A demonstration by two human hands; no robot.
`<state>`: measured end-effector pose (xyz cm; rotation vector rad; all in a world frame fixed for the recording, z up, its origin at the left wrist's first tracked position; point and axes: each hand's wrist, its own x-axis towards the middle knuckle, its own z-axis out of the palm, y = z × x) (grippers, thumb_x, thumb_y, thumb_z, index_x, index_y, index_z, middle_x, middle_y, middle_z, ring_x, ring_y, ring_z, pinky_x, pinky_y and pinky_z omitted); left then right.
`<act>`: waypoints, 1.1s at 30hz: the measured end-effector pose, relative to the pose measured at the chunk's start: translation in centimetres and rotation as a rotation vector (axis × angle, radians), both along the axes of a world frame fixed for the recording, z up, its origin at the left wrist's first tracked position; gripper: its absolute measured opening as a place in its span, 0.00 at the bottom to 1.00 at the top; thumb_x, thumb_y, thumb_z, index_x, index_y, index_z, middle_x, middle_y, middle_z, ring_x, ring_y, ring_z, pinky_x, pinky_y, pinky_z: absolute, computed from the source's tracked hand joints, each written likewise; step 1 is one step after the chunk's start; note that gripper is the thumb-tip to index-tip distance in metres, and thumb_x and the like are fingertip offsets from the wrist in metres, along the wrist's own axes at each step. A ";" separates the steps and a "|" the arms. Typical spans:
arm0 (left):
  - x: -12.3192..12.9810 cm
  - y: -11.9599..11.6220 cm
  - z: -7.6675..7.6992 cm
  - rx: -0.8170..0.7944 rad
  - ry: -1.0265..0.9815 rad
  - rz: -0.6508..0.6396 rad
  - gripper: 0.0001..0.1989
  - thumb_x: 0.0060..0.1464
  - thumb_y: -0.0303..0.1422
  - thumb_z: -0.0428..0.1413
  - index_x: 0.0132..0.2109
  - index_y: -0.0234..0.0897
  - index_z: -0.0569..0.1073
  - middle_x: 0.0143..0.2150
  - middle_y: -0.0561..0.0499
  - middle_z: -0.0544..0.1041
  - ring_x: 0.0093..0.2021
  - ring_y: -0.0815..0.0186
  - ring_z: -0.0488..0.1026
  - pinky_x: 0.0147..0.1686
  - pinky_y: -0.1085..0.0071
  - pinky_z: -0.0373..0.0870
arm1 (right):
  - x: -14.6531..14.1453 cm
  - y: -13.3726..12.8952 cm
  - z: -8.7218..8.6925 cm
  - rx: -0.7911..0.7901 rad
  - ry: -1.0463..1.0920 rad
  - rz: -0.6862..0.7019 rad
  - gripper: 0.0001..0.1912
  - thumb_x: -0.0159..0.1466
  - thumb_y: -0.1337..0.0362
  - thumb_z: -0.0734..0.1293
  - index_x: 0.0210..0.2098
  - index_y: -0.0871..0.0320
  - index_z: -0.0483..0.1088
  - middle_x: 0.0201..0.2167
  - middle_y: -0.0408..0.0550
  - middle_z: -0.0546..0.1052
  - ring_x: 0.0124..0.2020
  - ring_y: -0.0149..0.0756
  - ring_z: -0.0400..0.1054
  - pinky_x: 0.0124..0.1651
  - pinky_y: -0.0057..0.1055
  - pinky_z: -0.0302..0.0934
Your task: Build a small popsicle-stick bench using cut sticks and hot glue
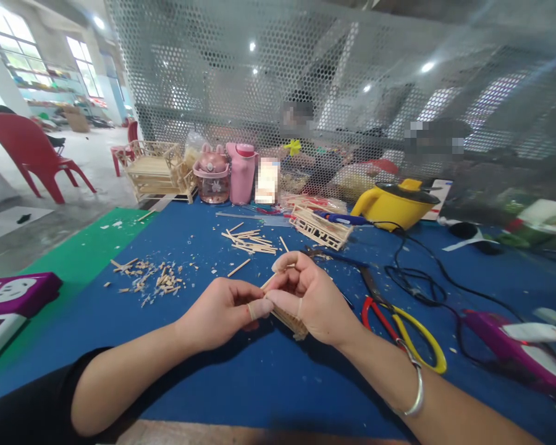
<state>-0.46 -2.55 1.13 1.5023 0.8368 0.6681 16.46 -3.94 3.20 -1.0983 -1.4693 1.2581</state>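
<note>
My left hand (225, 309) and my right hand (317, 300) meet over the middle of the blue table mat. Between their fingers is a small piece built of thin wooden sticks (287, 321), mostly covered by my right hand. Both thumbs press on it, and each thumb wears a pale band or finger cover. Just beyond my hands lie loose wooden sticks (252, 242) and one single stick (239, 267). To the left is a scatter of short cut stick ends (160, 276). A cutting tool with red and yellow handles (419, 340) rests beside my right forearm.
Farther back lie a small stick frame (319, 228) and a blue-handled tool (345, 219) with a black cord. A yellow pot (396, 210), pink bottle (243, 176), pink-lidded jar (213, 179) and larger stick model (155, 170) stand before a perforated screen (241, 93). Purple-and-white items (521, 346) flank both sides.
</note>
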 end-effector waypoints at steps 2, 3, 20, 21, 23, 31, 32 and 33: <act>0.0 0.0 0.2 -0.058 -0.016 0.001 0.16 0.48 0.43 0.58 0.29 0.32 0.75 0.22 0.53 0.72 0.21 0.74 0.65 0.22 0.77 0.61 | 0.1 -0.1 0.0 0.051 -0.044 0.015 0.16 0.54 0.68 0.68 0.40 0.55 0.60 0.27 0.40 0.74 0.27 0.28 0.69 0.32 0.28 0.65; 0.0 0.0 0.3 -0.096 -0.027 0.007 0.17 0.48 0.44 0.59 0.27 0.32 0.74 0.21 0.53 0.71 0.20 0.74 0.65 0.22 0.77 0.61 | 0.2 -0.1 0.0 0.090 -0.056 0.027 0.15 0.56 0.67 0.67 0.42 0.55 0.61 0.30 0.42 0.74 0.29 0.29 0.70 0.33 0.29 0.65; 0.2 -0.3 0.5 -0.186 -0.195 0.001 0.15 0.49 0.43 0.59 0.33 0.34 0.80 0.31 0.49 0.73 0.27 0.73 0.62 0.25 0.78 0.60 | 0.1 -0.6 -0.4 1.014 -0.625 -0.141 0.10 0.56 0.70 0.68 0.39 0.57 0.72 0.37 0.46 0.76 0.39 0.34 0.68 0.46 0.37 0.61; 0.2 -0.3 0.5 -0.176 -0.193 0.000 0.16 0.49 0.43 0.59 0.32 0.34 0.80 0.30 0.49 0.73 0.27 0.73 0.62 0.25 0.78 0.60 | 0.1 -0.7 -0.3 1.016 -0.630 -0.133 0.11 0.56 0.69 0.68 0.40 0.57 0.72 0.37 0.47 0.77 0.40 0.34 0.68 0.47 0.38 0.61; 0.2 -0.4 0.5 -0.166 -0.194 0.001 0.16 0.49 0.44 0.58 0.32 0.33 0.80 0.30 0.49 0.73 0.27 0.73 0.62 0.25 0.77 0.61 | 0.1 -0.7 -0.2 1.023 -0.641 -0.126 0.11 0.56 0.69 0.69 0.40 0.56 0.72 0.38 0.46 0.77 0.40 0.35 0.68 0.48 0.39 0.60; 0.0 0.0 -0.2 -0.269 -0.313 0.027 0.24 0.46 0.51 0.57 0.32 0.30 0.77 0.30 0.47 0.72 0.31 0.69 0.66 0.33 0.72 0.65 | 0.0 -0.5 -0.2 1.024 -0.604 -0.160 0.11 0.56 0.71 0.68 0.38 0.55 0.72 0.37 0.45 0.78 0.39 0.35 0.69 0.47 0.39 0.61; 0.0 0.1 -0.2 -0.279 -0.345 0.037 0.25 0.47 0.52 0.56 0.32 0.31 0.77 0.31 0.47 0.72 0.32 0.69 0.66 0.34 0.71 0.64 | 0.0 -0.5 -0.3 1.025 -0.602 -0.173 0.10 0.56 0.70 0.68 0.38 0.55 0.72 0.37 0.46 0.78 0.39 0.35 0.69 0.47 0.39 0.61; 0.0 0.2 -0.3 -0.280 -0.365 0.041 0.24 0.47 0.52 0.56 0.32 0.30 0.77 0.30 0.48 0.72 0.31 0.70 0.65 0.34 0.71 0.64 | 0.0 -0.4 -0.3 1.027 -0.603 -0.186 0.10 0.56 0.70 0.68 0.38 0.54 0.73 0.37 0.46 0.78 0.39 0.35 0.69 0.47 0.39 0.62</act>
